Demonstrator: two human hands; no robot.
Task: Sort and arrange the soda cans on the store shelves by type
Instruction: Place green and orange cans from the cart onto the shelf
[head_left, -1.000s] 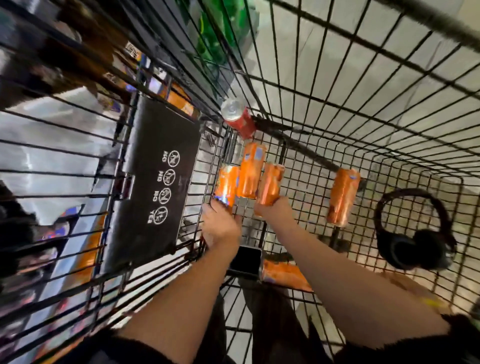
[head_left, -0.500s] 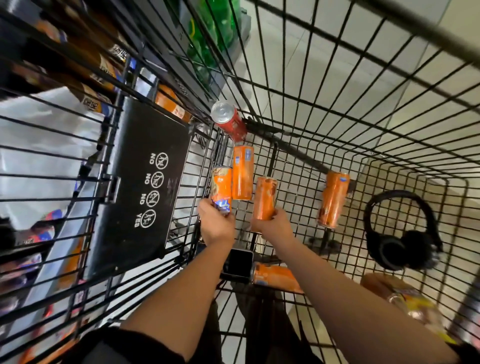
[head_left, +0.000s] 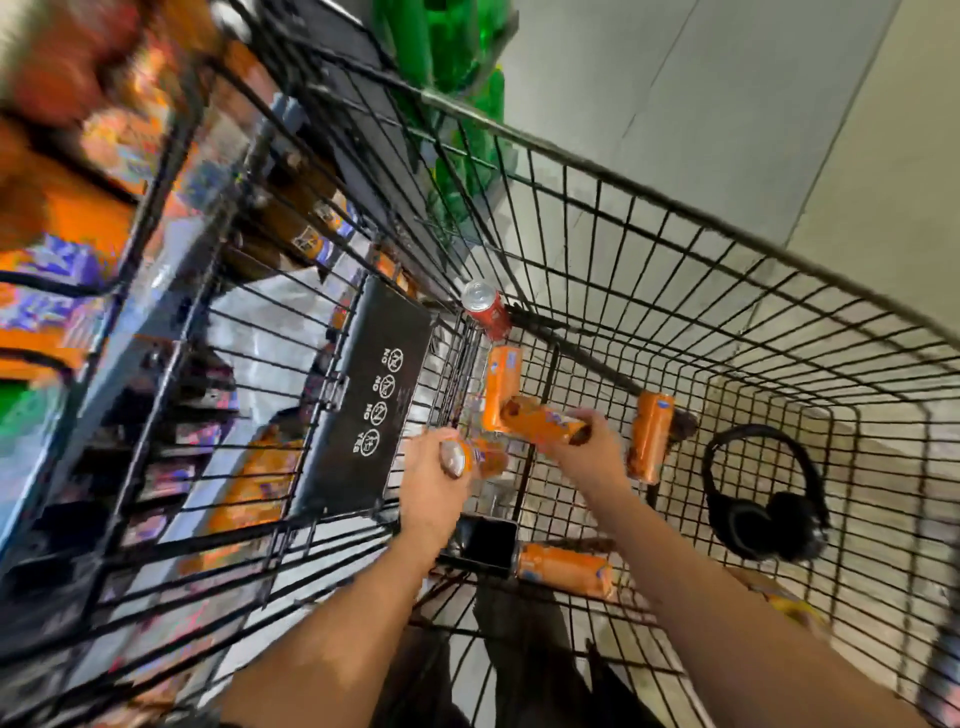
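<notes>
Both my arms reach down into a black wire shopping cart (head_left: 727, 322). My left hand (head_left: 434, 480) grips an orange soda can (head_left: 470, 458), lifted and turned sideways. My right hand (head_left: 592, 449) grips another orange can (head_left: 543, 422), tilted across above the cart floor. More orange cans lie in the cart: one (head_left: 503, 382) beside the cart's left wall, one (head_left: 649, 441) to the right, one (head_left: 566, 569) near me. A red can (head_left: 485, 309) lies in the far corner.
Black headphones (head_left: 763, 501) and a dark phone (head_left: 485, 545) lie on the cart floor. The folded black child-seat flap (head_left: 366, 410) stands on the left. Store shelves with orange and dark drinks (head_left: 291, 218) show through the left wires; green bottles (head_left: 457, 57) stand beyond.
Both hands have lifted their orange cans off the cart floor and turned them sideways. The view has pulled up and back, so more of the shelves shows.
</notes>
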